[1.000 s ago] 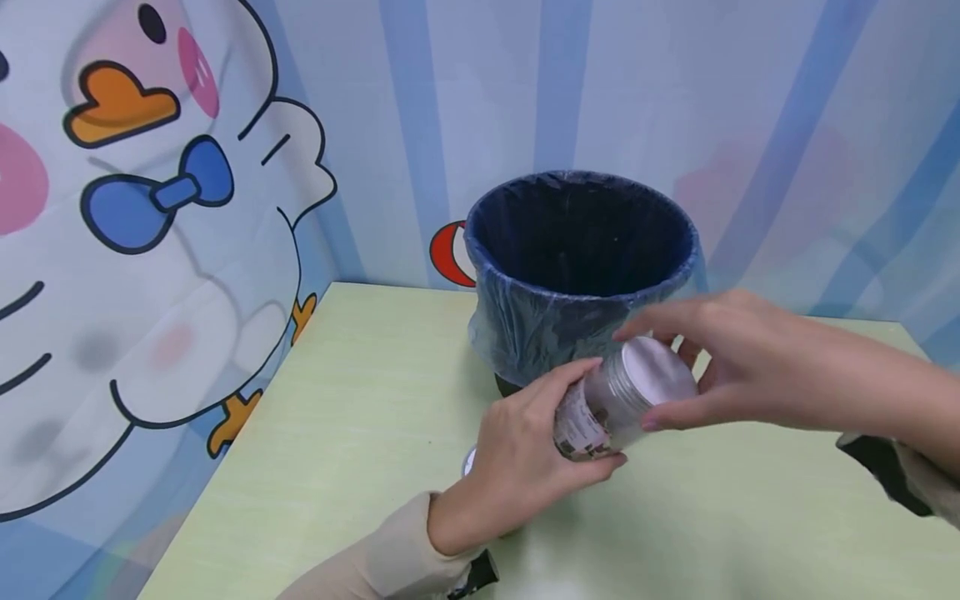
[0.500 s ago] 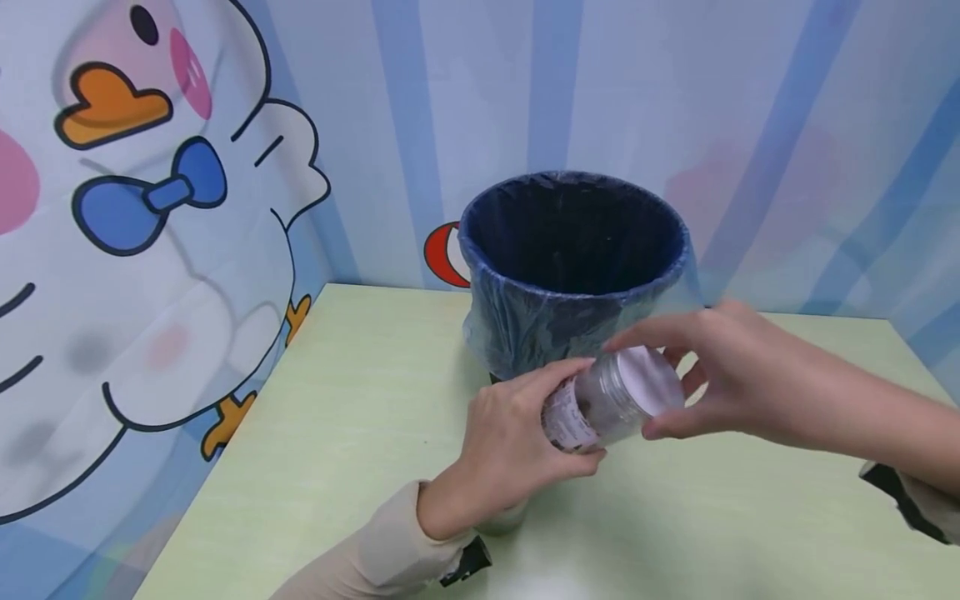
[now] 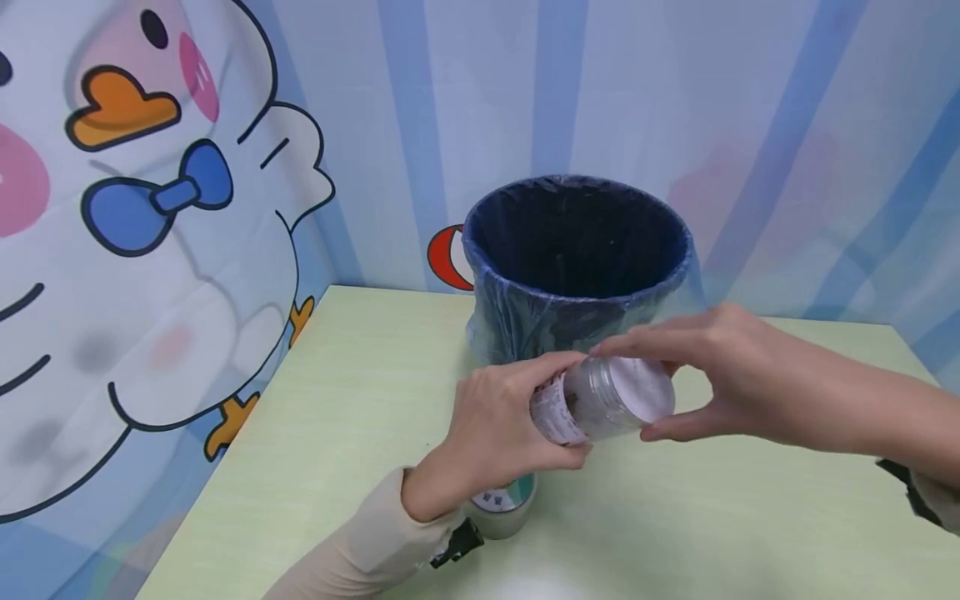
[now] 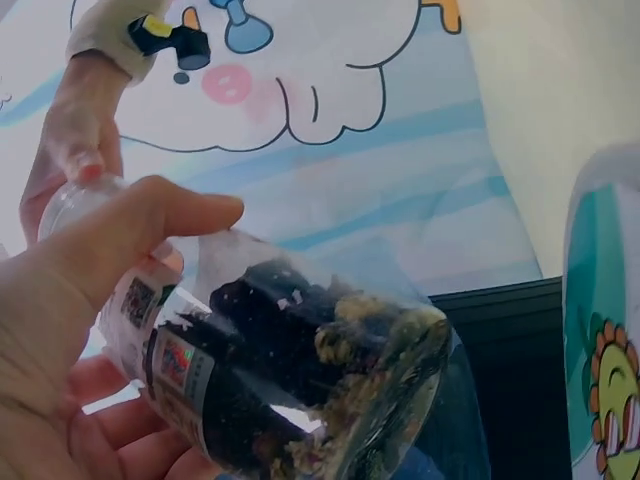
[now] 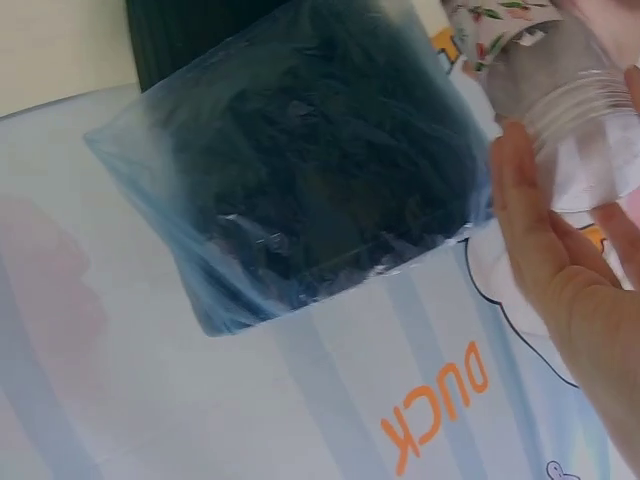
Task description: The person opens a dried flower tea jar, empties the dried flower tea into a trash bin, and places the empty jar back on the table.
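Observation:
My left hand [image 3: 498,425] grips a clear jar [image 3: 588,408] that lies tilted in the air, its lidded end to the right. Dark and yellowish dried pieces fill part of the jar [image 4: 330,360] in the left wrist view, behind printed labels. My right hand [image 3: 765,383] holds the whitish lid [image 3: 647,390], fingers over its top edge and thumb below. The right wrist view shows those fingers [image 5: 525,190] around the lid [image 5: 595,165]. Below my left hand stands another container [image 3: 504,521] with a green and white label.
A bin [image 3: 510,321] lined with a bluish bag stands just behind the hands, its mouth upward. It rests on a pale green table [image 3: 360,375]. Behind it hangs a striped blue backdrop [image 3: 480,100], with a cartoon duck [image 3: 247,200] at the left.
Both hands and the jar have shifted left, and the jar has turned closer to level. The container under my left hand shows more than before. My right fingers have moved further over the lid.

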Demonstrator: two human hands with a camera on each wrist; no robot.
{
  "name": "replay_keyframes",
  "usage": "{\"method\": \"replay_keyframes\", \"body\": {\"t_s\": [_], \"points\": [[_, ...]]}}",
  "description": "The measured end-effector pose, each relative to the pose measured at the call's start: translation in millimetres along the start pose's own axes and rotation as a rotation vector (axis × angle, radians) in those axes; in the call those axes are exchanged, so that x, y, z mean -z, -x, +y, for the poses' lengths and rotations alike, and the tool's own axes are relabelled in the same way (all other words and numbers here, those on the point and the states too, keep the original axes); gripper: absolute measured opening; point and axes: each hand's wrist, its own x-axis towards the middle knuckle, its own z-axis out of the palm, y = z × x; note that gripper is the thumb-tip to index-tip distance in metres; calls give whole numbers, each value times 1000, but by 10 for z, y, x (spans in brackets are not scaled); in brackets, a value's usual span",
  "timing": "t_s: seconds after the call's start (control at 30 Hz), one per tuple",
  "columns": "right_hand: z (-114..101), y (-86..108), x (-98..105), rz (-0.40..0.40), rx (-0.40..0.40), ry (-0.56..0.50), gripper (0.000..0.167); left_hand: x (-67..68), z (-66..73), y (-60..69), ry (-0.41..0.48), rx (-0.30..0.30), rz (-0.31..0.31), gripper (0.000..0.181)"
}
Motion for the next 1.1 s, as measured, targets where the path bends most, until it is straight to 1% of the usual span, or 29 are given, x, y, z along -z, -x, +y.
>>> {"method": "replay_keyframes", "body": {"t_s": [0.1,0.2,0.33,0.47,0.6,0.7,0.77,0.9,1.0,1.1], "points": [[27,-7,-5,19,70,10,66,28,-24,-18,-11,-4,-19,70],[46,-3,-21,21,88,13,67,59,-44,-30,-20,-18,-46,71],[58,-3,-42,34,112,28,69,137,-54,-50,-28,-37,-70,70],[59,-26,-52,59,156,53,73,217,-64,-74,-15,-34,-96,68],[53,-51,-42,53,165,69,73,248,-86,-96,4,-20,-134,69],[42,-76,-15,38,161,72,74,262,-91,-113,3,-7,-149,70],[33,-92,3,32,147,55,74,276,-85,-120,-3,12,-159,71],[19,-104,21,18,78,-14,71,298,-68,-118,-6,53,-209,77],[22,-94,20,20,36,-58,67,297,-53,-106,19,74,-243,82],[34,-82,24,38,20,-75,66,288,-29,-87,61,79,-235,87]]}}
